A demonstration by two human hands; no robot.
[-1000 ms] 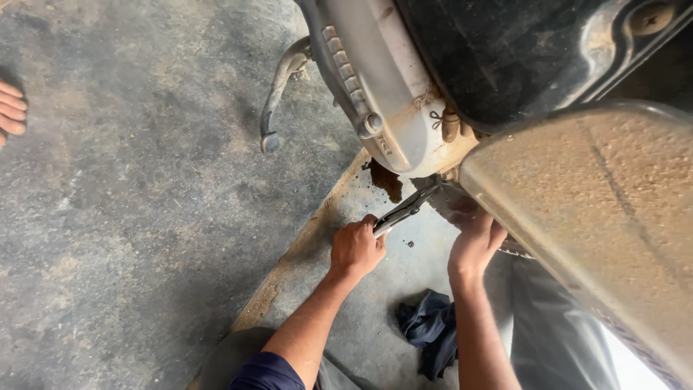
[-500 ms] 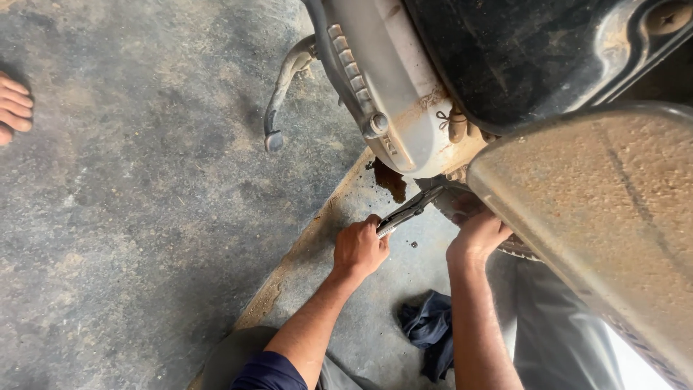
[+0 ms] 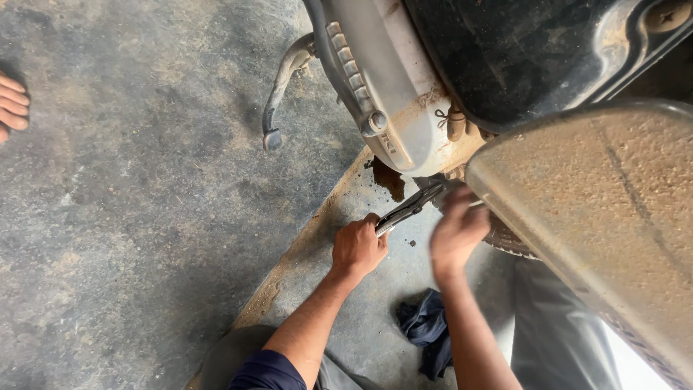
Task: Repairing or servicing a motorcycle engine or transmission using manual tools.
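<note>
I had two hands in view, my left hand point(image 3: 357, 249) and right hand point(image 3: 456, 232), one wrench point(image 3: 408, 209), one dark rag point(image 3: 427, 331), and one kick lever point(image 3: 283, 90).

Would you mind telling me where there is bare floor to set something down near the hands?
Bare concrete floor lies wide to the left, between the kickstand lever and the sandy strip. A smaller bare patch sits between the left hand and the dark rag. It is crowded under the engine cover, where the pliers, right hand and oil stain meet.
</note>
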